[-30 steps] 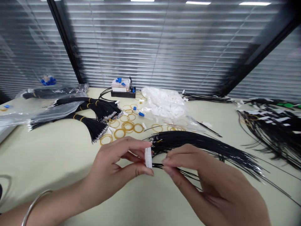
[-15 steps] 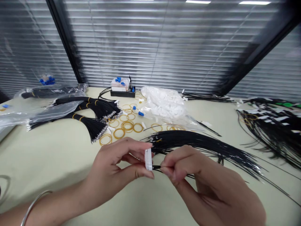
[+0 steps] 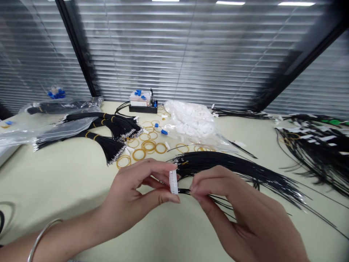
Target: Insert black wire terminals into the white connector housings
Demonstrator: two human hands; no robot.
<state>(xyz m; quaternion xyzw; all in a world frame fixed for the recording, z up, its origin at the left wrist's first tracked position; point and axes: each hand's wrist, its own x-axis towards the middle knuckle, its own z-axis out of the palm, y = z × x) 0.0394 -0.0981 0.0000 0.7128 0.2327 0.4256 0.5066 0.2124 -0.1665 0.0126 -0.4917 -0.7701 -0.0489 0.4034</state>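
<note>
Left hand clamped on one white multi-pin connector, held up above the surface. Right hand has its fingers together on black wire ends, just beside the connector. Risk: a misaligned wire end could bend or miss its slot; the loose black wire bundle could snag or tangle. Counts: three banded wire bundles, one bag of white plastic parts, over ten rubber bands.
</note>
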